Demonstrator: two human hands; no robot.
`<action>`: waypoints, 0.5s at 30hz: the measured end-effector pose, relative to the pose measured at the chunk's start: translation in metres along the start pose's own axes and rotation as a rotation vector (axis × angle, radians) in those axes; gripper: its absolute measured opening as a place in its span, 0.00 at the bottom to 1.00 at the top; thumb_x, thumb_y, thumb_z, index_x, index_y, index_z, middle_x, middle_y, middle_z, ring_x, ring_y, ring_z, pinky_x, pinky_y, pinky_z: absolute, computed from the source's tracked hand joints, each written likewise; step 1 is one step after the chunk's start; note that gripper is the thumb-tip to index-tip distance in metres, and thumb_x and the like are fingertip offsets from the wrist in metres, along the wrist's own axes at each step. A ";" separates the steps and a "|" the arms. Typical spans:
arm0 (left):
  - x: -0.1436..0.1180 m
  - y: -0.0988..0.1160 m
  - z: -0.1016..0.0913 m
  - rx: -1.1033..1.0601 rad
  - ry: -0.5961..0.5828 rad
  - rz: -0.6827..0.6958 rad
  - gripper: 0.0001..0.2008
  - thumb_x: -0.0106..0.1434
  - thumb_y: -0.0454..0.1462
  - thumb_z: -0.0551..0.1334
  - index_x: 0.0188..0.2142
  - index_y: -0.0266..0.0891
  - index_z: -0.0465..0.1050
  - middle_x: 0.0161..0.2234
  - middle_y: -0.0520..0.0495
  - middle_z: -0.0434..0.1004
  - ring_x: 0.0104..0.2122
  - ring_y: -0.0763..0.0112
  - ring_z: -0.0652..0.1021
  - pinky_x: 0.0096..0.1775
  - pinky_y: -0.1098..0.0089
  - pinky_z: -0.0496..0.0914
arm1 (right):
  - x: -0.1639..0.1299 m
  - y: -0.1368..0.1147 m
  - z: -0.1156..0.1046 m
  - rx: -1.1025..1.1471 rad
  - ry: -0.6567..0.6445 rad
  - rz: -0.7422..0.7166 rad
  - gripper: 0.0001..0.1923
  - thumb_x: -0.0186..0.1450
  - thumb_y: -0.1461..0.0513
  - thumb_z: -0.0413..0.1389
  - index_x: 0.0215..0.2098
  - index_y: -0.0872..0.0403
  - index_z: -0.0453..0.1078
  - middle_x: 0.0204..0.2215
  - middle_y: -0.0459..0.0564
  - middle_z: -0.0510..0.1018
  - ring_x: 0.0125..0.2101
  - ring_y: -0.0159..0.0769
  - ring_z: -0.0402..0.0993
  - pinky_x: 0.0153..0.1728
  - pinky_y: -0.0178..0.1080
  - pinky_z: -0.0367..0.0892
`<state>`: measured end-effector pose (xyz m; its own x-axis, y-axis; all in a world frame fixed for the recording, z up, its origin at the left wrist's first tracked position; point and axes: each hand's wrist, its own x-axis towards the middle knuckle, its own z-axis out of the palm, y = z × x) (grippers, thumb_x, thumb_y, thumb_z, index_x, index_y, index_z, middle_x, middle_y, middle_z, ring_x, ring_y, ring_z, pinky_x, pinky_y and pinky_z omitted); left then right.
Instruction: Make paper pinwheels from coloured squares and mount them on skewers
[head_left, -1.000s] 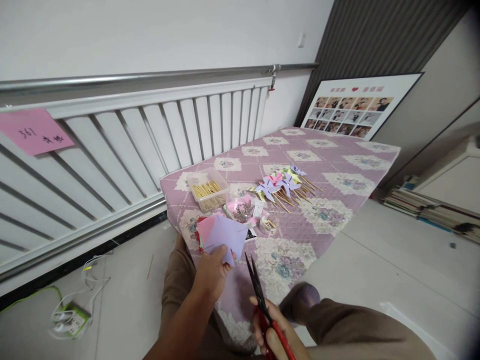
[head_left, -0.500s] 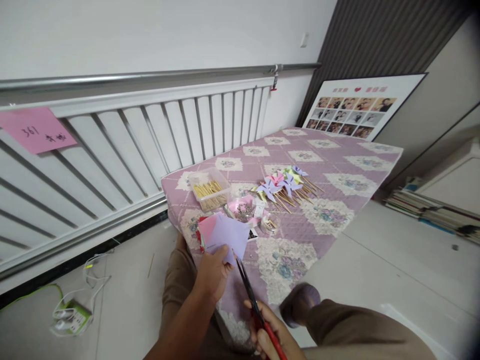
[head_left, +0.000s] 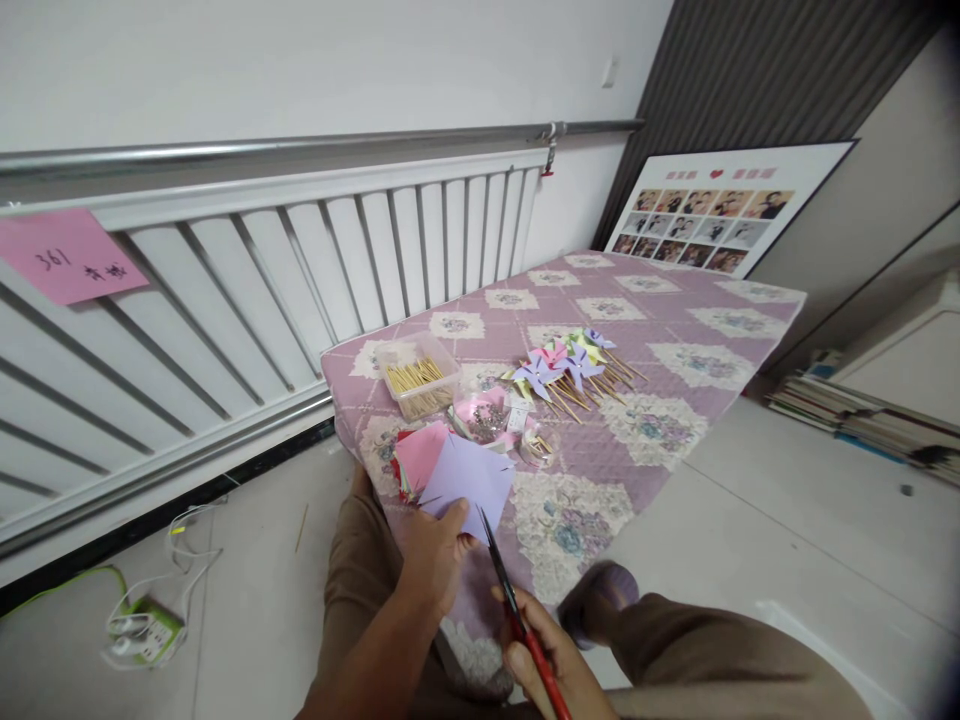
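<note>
My left hand (head_left: 444,548) pinches a lilac paper square (head_left: 469,478) by its near edge, thumb on top. Slits show at some of the square's corners. Red-handled scissors (head_left: 504,575) are gripped in my right hand (head_left: 541,645), with their dark blades reaching the near corner of the paper. Under and left of the square lies a stack of coloured paper (head_left: 422,452), pink on top with red edges showing. Farther back, finished paper pinwheels (head_left: 559,368) on wooden sticks lie in a bunch.
On the flowered tablecloth (head_left: 577,520) stand a clear box of wooden sticks (head_left: 416,380), a pink tray of small metal pieces (head_left: 486,418) and a small round container (head_left: 538,446). A radiator (head_left: 300,265) borders the table; a power strip (head_left: 154,632) lies on the floor.
The lilac square has shifted slightly right, uncovering more of the pink paper. Both hands have moved a little, and the scissor blades now lie over the paper's near corner.
</note>
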<state>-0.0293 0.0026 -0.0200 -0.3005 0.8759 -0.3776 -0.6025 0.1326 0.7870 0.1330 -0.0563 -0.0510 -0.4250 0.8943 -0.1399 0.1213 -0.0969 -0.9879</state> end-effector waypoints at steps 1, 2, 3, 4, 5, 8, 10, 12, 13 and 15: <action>-0.001 0.000 0.001 0.000 0.011 -0.003 0.13 0.48 0.40 0.68 0.32 0.38 0.70 0.25 0.52 0.70 0.24 0.73 0.69 0.25 0.72 0.65 | 0.000 0.001 0.000 -0.011 0.007 0.007 0.24 0.62 0.49 0.55 0.54 0.47 0.68 0.43 0.51 0.77 0.43 0.48 0.72 0.44 0.43 0.67; -0.001 -0.001 0.002 -0.002 0.024 -0.004 0.14 0.47 0.39 0.68 0.32 0.38 0.70 0.25 0.52 0.71 0.23 0.73 0.69 0.25 0.72 0.65 | 0.000 0.002 0.000 -0.018 0.014 0.010 0.24 0.62 0.50 0.55 0.54 0.47 0.68 0.43 0.52 0.77 0.44 0.48 0.72 0.45 0.44 0.67; -0.001 -0.001 0.002 -0.005 0.034 -0.006 0.14 0.47 0.39 0.69 0.33 0.38 0.70 0.25 0.53 0.71 0.23 0.74 0.69 0.25 0.72 0.65 | 0.000 0.002 0.000 -0.022 0.018 0.009 0.23 0.62 0.50 0.55 0.54 0.48 0.68 0.44 0.52 0.77 0.45 0.49 0.71 0.46 0.44 0.67; -0.002 -0.002 0.003 -0.010 0.038 -0.007 0.15 0.47 0.39 0.69 0.33 0.38 0.70 0.25 0.53 0.71 0.23 0.74 0.70 0.25 0.73 0.65 | 0.000 0.003 0.000 -0.023 0.023 0.007 0.23 0.62 0.51 0.56 0.54 0.48 0.68 0.46 0.52 0.76 0.47 0.49 0.71 0.47 0.44 0.66; -0.002 -0.002 0.003 -0.016 0.031 -0.010 0.15 0.47 0.39 0.69 0.34 0.38 0.70 0.26 0.53 0.72 0.23 0.74 0.70 0.25 0.73 0.65 | 0.001 0.004 0.000 -0.021 0.023 0.004 0.23 0.62 0.51 0.56 0.54 0.48 0.68 0.47 0.52 0.76 0.48 0.49 0.70 0.48 0.44 0.66; -0.002 -0.004 0.003 -0.030 -0.006 -0.016 0.14 0.48 0.39 0.68 0.34 0.38 0.71 0.26 0.53 0.73 0.24 0.74 0.71 0.26 0.73 0.66 | 0.003 0.009 -0.001 -0.016 0.012 0.001 0.23 0.62 0.51 0.56 0.53 0.49 0.69 0.48 0.53 0.76 0.50 0.50 0.70 0.49 0.45 0.66; -0.003 -0.005 0.003 -0.026 -0.013 -0.013 0.13 0.49 0.39 0.68 0.34 0.38 0.71 0.26 0.52 0.73 0.24 0.73 0.71 0.26 0.73 0.66 | 0.004 0.011 -0.002 -0.023 0.013 -0.004 0.24 0.62 0.50 0.56 0.54 0.49 0.69 0.49 0.53 0.77 0.50 0.50 0.70 0.48 0.45 0.67; -0.003 -0.005 0.003 -0.021 -0.015 -0.009 0.13 0.50 0.39 0.67 0.35 0.38 0.72 0.26 0.52 0.74 0.24 0.73 0.72 0.28 0.72 0.67 | 0.005 0.011 -0.002 -0.031 0.009 -0.033 0.24 0.62 0.50 0.56 0.53 0.49 0.69 0.47 0.54 0.78 0.47 0.50 0.73 0.47 0.44 0.68; -0.004 -0.005 0.003 -0.020 -0.016 -0.007 0.12 0.50 0.39 0.67 0.34 0.38 0.72 0.26 0.52 0.74 0.24 0.73 0.72 0.28 0.72 0.68 | 0.005 0.011 -0.002 -0.032 0.005 -0.051 0.24 0.62 0.50 0.56 0.53 0.49 0.69 0.46 0.54 0.78 0.45 0.49 0.74 0.46 0.44 0.69; -0.004 -0.005 0.004 -0.021 -0.013 -0.006 0.12 0.50 0.39 0.67 0.34 0.38 0.72 0.26 0.52 0.74 0.24 0.73 0.72 0.28 0.72 0.68 | 0.006 0.010 -0.001 -0.035 0.002 -0.083 0.23 0.62 0.50 0.56 0.53 0.49 0.70 0.45 0.53 0.79 0.42 0.47 0.75 0.46 0.43 0.69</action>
<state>-0.0222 0.0002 -0.0202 -0.2873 0.8813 -0.3753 -0.6195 0.1279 0.7745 0.1329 -0.0513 -0.0617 -0.4332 0.8995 -0.0575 0.1174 -0.0069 -0.9931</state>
